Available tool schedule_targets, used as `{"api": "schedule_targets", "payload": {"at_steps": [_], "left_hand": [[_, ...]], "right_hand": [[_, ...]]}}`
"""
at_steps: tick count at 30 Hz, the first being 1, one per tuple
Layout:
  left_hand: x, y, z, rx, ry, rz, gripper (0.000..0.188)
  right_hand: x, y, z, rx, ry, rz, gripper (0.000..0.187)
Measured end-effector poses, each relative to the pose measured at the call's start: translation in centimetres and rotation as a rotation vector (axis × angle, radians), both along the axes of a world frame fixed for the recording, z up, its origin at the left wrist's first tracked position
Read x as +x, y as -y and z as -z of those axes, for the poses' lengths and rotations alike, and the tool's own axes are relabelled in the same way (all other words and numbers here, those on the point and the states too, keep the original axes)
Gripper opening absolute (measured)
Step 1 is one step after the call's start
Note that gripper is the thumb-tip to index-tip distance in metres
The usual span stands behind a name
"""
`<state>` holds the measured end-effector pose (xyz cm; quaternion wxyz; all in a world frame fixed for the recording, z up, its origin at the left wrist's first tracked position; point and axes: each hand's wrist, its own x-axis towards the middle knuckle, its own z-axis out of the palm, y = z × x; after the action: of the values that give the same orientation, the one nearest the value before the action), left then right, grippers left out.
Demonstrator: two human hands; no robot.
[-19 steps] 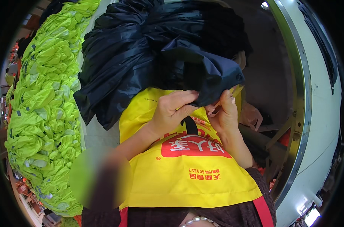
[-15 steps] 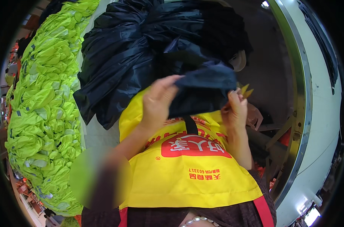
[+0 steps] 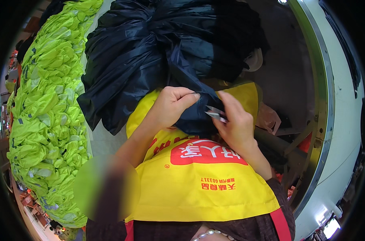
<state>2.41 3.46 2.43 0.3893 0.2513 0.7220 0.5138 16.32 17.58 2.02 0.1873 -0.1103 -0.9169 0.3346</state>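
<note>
My left hand (image 3: 169, 106) is closed, thumb and forefinger pinching the edge of a dark navy garment (image 3: 128, 70). A fold of that shiny cloth hangs between my hands over my lap. In my right hand (image 3: 238, 121) is a small pair of thread snips (image 3: 216, 114), its pointed metal blades directed left toward the cloth. The blades show slightly apart, just right of my left fingertips. Whether a thread lies between them is too small to tell. Under the cloth, a yellow apron (image 3: 206, 203) with red straps covers my lap.
Along the left runs a long heap of bright lime-green garments (image 3: 48, 112). The dark garments are bunched on a pale surface (image 3: 106, 148) ahead of me. At right stands a pale tabletop (image 3: 345, 132) with a metal edge (image 3: 324, 100), and a pinkish bag (image 3: 269, 119) sits below it.
My hands have come closer together; the cloth stretched between them has dropped lower. My right hand has let go of the cloth's corner and turned the snips' blades inward to the left.
</note>
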Motion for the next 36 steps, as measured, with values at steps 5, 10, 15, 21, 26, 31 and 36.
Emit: {"api": "schedule_targets", "payload": {"at_steps": [5,10,15,21,26,31,36], "left_hand": [[-3.0,1.5,2.1,0.044,0.495,0.237,0.027],[-2.9,1.3,2.8,0.038,0.666,0.167,0.027],[-1.8,0.8,1.8,0.073,0.596,0.097,0.026],[-1.8,0.4,1.4,0.079,0.534,0.215,0.029],[-1.4,0.2,0.9,0.016,0.464,0.182,0.028],[-0.8,-0.1,2.0,0.069,0.585,0.093,0.026],[-0.3,-0.3,1.1,0.223,0.957,-0.057,0.024]], "right_hand": [[-1.4,-4.5,2.5,-1.081,0.259,-0.223,0.016],[-1.8,-4.8,3.9,-0.976,0.271,-0.194,0.017],[-1.5,-4.1,1.2,-0.188,-0.169,-0.007,0.023],[-2.2,-1.5,0.8,-0.317,-0.103,-0.193,0.022],[-2.7,-1.7,1.7,-0.38,-0.165,-0.23,0.016],[-2.5,-1.3,0.9,0.022,-0.29,-0.223,0.017],[-3.0,-1.7,1.3,0.282,-0.488,-0.224,0.017]]}}
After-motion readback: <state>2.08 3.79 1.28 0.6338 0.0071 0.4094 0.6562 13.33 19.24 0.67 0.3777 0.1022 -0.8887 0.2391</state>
